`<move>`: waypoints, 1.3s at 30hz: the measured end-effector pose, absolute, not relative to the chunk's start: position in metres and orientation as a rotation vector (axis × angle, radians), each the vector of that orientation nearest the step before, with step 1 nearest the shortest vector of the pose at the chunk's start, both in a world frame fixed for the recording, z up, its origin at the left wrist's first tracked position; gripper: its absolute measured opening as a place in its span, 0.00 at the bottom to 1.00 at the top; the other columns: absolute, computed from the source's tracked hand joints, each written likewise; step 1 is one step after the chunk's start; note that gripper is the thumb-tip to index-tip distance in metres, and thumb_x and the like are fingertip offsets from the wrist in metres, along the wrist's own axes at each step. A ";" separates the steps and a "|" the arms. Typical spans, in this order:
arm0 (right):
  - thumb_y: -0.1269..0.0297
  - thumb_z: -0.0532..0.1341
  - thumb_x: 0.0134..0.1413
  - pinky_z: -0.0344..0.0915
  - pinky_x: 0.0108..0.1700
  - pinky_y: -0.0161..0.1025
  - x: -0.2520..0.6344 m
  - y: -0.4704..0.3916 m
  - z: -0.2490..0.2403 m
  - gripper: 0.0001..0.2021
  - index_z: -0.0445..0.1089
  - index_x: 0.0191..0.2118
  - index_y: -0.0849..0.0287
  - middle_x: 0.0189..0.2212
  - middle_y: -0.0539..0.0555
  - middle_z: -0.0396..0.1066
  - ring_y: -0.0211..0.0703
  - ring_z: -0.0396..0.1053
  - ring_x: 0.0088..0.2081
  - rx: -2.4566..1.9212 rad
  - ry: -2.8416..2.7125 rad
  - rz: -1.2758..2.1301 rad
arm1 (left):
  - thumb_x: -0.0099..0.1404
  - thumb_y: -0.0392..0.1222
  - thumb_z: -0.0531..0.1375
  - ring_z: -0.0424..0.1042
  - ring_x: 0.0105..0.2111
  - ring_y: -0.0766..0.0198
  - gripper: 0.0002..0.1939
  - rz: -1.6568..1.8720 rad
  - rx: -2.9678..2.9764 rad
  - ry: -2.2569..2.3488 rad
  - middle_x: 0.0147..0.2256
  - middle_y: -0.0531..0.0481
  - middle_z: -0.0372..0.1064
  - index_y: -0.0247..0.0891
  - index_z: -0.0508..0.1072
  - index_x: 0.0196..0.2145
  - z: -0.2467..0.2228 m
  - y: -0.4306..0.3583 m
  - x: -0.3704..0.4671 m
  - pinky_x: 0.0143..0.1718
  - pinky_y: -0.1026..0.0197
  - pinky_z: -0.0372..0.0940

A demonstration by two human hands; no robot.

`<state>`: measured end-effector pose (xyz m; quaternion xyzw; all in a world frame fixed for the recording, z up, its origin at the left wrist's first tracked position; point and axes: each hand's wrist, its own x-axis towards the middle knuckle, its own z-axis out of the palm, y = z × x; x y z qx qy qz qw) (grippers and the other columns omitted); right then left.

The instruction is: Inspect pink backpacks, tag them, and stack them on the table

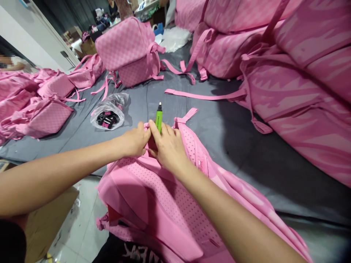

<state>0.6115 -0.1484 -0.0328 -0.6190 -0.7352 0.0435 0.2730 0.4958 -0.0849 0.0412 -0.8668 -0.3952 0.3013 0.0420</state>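
A pink backpack point(175, 197) lies at the table's near edge, its dotted padded back and straps facing up. At its top end my left hand point(136, 140) pinches the pink fabric near the top loop. My right hand point(170, 146) is closed beside it, with a green marker point(159, 118) held between its fingers, the pale tip pointing up and away. The fingertips of both hands nearly meet over the fabric. What lies under the right fingers is partly hidden.
Beyond my left hand sits an open clear plastic bag point(108, 115) with black and pink pieces. A checkered pink backpack point(128, 51) stands behind it. Piled pink bags point(298, 84) fill the right; more lie at left. A cardboard box point(52, 223) is below the table point(203, 98).
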 end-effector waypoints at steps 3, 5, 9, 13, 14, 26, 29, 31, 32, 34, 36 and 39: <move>0.66 0.67 0.53 0.58 0.53 0.54 0.611 -0.145 -0.037 0.41 0.50 0.69 0.64 0.62 0.72 0.60 0.64 0.60 0.59 -1.640 -1.962 0.132 | 0.61 0.44 0.61 0.73 0.45 0.52 0.42 0.943 -2.689 -1.166 0.55 0.33 0.54 0.31 0.45 0.66 0.042 -0.081 0.492 0.44 0.56 0.69; 0.68 0.65 0.54 0.58 0.55 0.56 0.613 -0.143 -0.038 0.39 0.51 0.69 0.63 0.61 0.71 0.62 0.63 0.59 0.61 -1.594 -1.951 0.129 | 0.62 0.43 0.61 0.73 0.45 0.53 0.42 0.940 -2.704 -1.155 0.55 0.33 0.54 0.31 0.44 0.66 0.043 -0.079 0.491 0.44 0.57 0.69; 0.71 0.56 0.60 0.62 0.54 0.56 0.633 -0.157 -0.027 0.29 0.55 0.67 0.66 0.48 0.66 0.73 0.57 0.69 0.51 -1.445 -1.861 0.116 | 0.63 0.41 0.59 0.74 0.42 0.55 0.50 0.927 -2.749 -1.173 0.56 0.34 0.54 0.37 0.29 0.70 0.046 -0.079 0.489 0.40 0.59 0.68; 0.69 0.53 0.63 0.70 0.46 0.47 0.661 -0.209 -0.004 0.29 0.53 0.69 0.57 0.41 0.56 0.76 0.46 0.74 0.40 -1.311 -1.672 0.350 | 0.62 0.38 0.60 0.74 0.39 0.59 0.57 0.945 -2.753 -1.255 0.60 0.34 0.51 0.48 0.17 0.68 0.050 -0.082 0.491 0.38 0.61 0.67; 0.68 0.53 0.63 0.71 0.43 0.44 0.665 -0.222 -0.001 0.29 0.53 0.69 0.55 0.40 0.54 0.76 0.44 0.74 0.38 -1.295 -1.630 0.482 | 0.62 0.37 0.60 0.74 0.39 0.59 0.56 0.943 -2.749 -1.272 0.61 0.33 0.51 0.48 0.17 0.68 0.051 -0.083 0.491 0.39 0.61 0.67; 0.51 0.62 0.54 0.60 0.19 0.31 0.629 -0.210 -0.004 0.21 0.76 0.48 0.61 0.15 0.47 0.69 0.34 0.63 0.16 -1.222 -1.018 1.571 | 0.62 0.37 0.59 0.75 0.40 0.54 0.53 0.798 -2.777 -1.280 0.59 0.33 0.53 0.47 0.23 0.70 0.048 -0.089 0.486 0.35 0.59 0.67; 0.49 0.61 0.55 0.59 0.18 0.31 0.625 -0.202 -0.009 0.27 0.73 0.54 0.64 0.16 0.49 0.72 0.33 0.62 0.14 -1.230 -0.972 1.620 | 0.63 0.36 0.58 0.74 0.41 0.53 0.52 0.773 -2.793 -1.277 0.57 0.33 0.55 0.47 0.23 0.70 0.046 -0.089 0.484 0.35 0.59 0.67; 0.50 0.61 0.56 0.59 0.18 0.30 0.622 -0.197 -0.011 0.28 0.71 0.56 0.65 0.16 0.50 0.73 0.33 0.62 0.14 -1.235 -0.981 1.643 | 0.63 0.36 0.58 0.74 0.42 0.52 0.51 0.766 -2.804 -1.272 0.57 0.33 0.55 0.46 0.24 0.70 0.045 -0.089 0.485 0.36 0.59 0.67; 0.50 0.61 0.56 0.58 0.18 0.30 0.621 -0.196 -0.012 0.28 0.71 0.56 0.65 0.17 0.51 0.73 0.33 0.62 0.14 -1.239 -0.994 1.642 | 0.63 0.36 0.58 0.74 0.42 0.52 0.51 0.762 -2.810 -1.265 0.56 0.33 0.55 0.45 0.24 0.70 0.045 -0.088 0.485 0.37 0.59 0.68; 0.51 0.60 0.57 0.58 0.18 0.31 0.618 -0.194 -0.014 0.27 0.70 0.57 0.64 0.19 0.51 0.74 0.33 0.62 0.14 -1.258 -1.053 1.606 | 0.64 0.37 0.58 0.74 0.43 0.51 0.50 0.758 -2.821 -1.257 0.56 0.33 0.56 0.44 0.25 0.70 0.045 -0.088 0.485 0.38 0.58 0.68; 0.52 0.58 0.59 0.59 0.20 0.32 0.617 -0.196 -0.016 0.24 0.72 0.55 0.61 0.20 0.50 0.74 0.34 0.63 0.16 -1.312 -1.186 1.490 | 0.64 0.38 0.59 0.74 0.43 0.50 0.51 0.761 -2.824 -1.261 0.55 0.33 0.56 0.43 0.25 0.70 0.045 -0.087 0.486 0.38 0.57 0.68; 0.56 0.57 0.62 0.62 0.24 0.33 0.616 -0.201 -0.016 0.18 0.75 0.52 0.58 0.18 0.48 0.71 0.35 0.65 0.19 -1.426 -1.344 1.316 | 0.63 0.37 0.60 0.75 0.42 0.52 0.52 0.773 -2.822 -1.271 0.56 0.33 0.56 0.44 0.25 0.70 0.045 -0.086 0.486 0.37 0.59 0.67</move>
